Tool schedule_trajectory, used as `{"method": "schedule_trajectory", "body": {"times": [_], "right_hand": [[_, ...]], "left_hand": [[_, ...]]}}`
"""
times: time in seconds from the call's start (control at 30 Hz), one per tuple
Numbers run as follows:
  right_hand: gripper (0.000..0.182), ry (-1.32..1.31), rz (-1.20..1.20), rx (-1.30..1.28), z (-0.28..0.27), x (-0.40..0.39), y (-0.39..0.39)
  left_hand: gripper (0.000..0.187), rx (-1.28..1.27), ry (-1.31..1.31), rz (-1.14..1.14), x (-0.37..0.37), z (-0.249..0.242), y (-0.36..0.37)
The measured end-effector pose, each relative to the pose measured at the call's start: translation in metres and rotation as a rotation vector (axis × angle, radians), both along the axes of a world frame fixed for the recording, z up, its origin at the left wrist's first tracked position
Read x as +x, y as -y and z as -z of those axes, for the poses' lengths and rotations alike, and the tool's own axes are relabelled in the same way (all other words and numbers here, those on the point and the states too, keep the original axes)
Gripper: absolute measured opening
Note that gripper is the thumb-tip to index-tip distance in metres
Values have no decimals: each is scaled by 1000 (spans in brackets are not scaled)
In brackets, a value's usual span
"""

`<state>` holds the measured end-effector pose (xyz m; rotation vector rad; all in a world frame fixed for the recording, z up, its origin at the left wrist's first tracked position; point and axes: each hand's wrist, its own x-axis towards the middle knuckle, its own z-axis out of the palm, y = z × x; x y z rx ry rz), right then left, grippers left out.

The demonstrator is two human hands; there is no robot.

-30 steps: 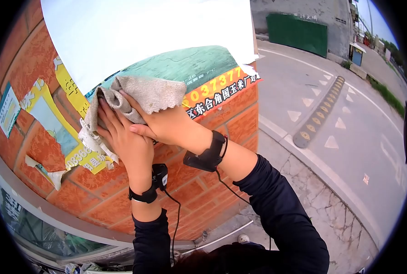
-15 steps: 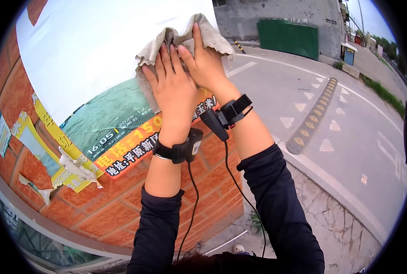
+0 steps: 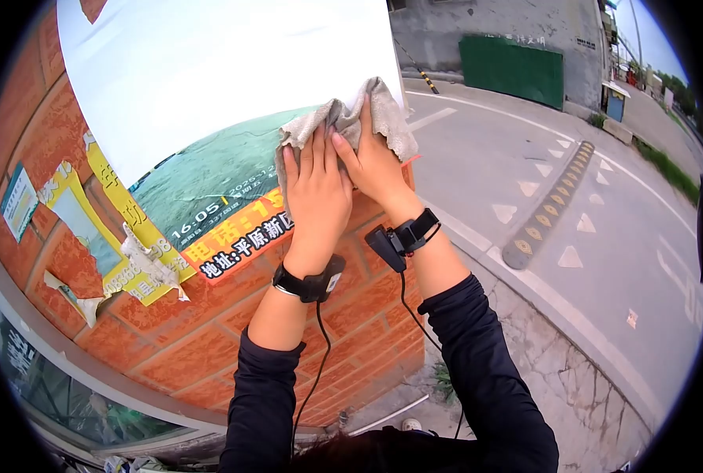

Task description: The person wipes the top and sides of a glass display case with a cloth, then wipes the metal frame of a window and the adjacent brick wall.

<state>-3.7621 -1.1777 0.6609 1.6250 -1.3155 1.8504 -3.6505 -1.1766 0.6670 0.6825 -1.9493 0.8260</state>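
A grey, rumpled cloth (image 3: 391, 118) lies against the lower right part of a large poster (image 3: 233, 71) on the brick wall. My left hand (image 3: 318, 189) holds the cloth pressed to the poster, its fingers stretched upward over the fabric. Beside it, my right hand (image 3: 376, 165) presses the same cloth, the index finger extended and the thumb close to my left fingers. Folds of cloth bunch up between and above both hands. Under them runs the poster's orange strip (image 3: 241, 248) with large printed characters, partly covered by my left hand and the cloth.
Torn yellow paper (image 3: 150, 268) and a small blue-edged notice (image 3: 18, 202) stick to the brick wall (image 3: 162, 331) at left. A window (image 3: 75, 394) sits below. To the right, a speed bump (image 3: 552, 205) crosses the road. Cables hang from both wrist devices.
Both hands and the cloth have slid down the poster, away from the white area, onto the green picture and orange strip. The view has shifted slightly.
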Motion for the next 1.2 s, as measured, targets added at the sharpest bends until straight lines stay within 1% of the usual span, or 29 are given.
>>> {"method": "schedule_trajectory", "body": {"times": [0.03,0.1,0.13,0.17,0.23,0.27,0.3,0.37,0.4,0.43,0.47,0.53,0.6,0.63,0.7,0.77,0.8,0.83,0.9,0.97,1.0,1.07,1.1,1.17,1.2], "right_hand": [[78,-5,-8,0,-10,6,-2],[78,-145,3,78,-32,20,-5],[79,-189,15,9,-41,28,-2],[79,-191,11,10,-49,40,-3],[80,-265,16,93,-64,62,-8],[79,-268,-33,181,-67,75,-12],[79,-265,-41,183,-63,87,-9],[77,-340,9,-10,-40,114,-5],[78,-397,145,-55,-25,128,-7],[79,-390,8,-34,-4,139,-3],[79,-422,22,-34,15,147,-2],[79,-468,26,-56,40,152,-6],[78,-480,-157,124,57,147,-14],[78,-489,-172,116,55,141,-16],[79,-606,79,167,47,127,-20],[79,-445,41,126,36,111,-19],[79,-374,62,66,35,101,-12],[80,-300,84,7,35,90,-5],[80,-154,64,-25,38,70,-2],[77,-85,75,-67,52,56,7],[77,-100,55,-66,60,53,11],[75,-96,153,-95,70,56,11],[75,-106,142,-97,72,61,8],[75,-26,-8,16,70,74,-5],[75,20,-149,82,69,84,-12]], "left_hand": [[50,0,-5,-8,6,-7,-2],[50,-49,-63,-74,22,-24,-4],[50,-53,-90,-87,34,-33,-5],[49,-66,-133,-115,45,-39,-2],[50,-85,-179,-163,73,-44,-1],[50,-84,-178,-169,86,-43,0],[50,-85,-189,-217,99,-39,-1],[50,-76,-194,-275,125,-24,-5],[50,-45,-179,-290,137,-12,-6],[51,-16,-166,-307,148,1,-8],[52,77,-123,-293,159,15,-12],[54,133,-101,-226,174,48,-14],[55,196,-83,-155,178,65,-15],[55,227,-88,-121,176,69,-16],[54,217,-92,-149,164,58,-20],[55,236,-98,-81,147,41,-21],[56,216,-108,-44,135,38,-19],[57,198,-104,7,122,36,-18],[56,176,-56,92,97,40,-13],[56,196,-35,117,80,52,-13],[56,196,-17,131,76,59,-12],[54,186,37,80,80,69,-9],[53,183,53,67,84,72,-8],[52,178,20,72,99,72,-9],[52,174,-5,87,107,71,-11]]}}
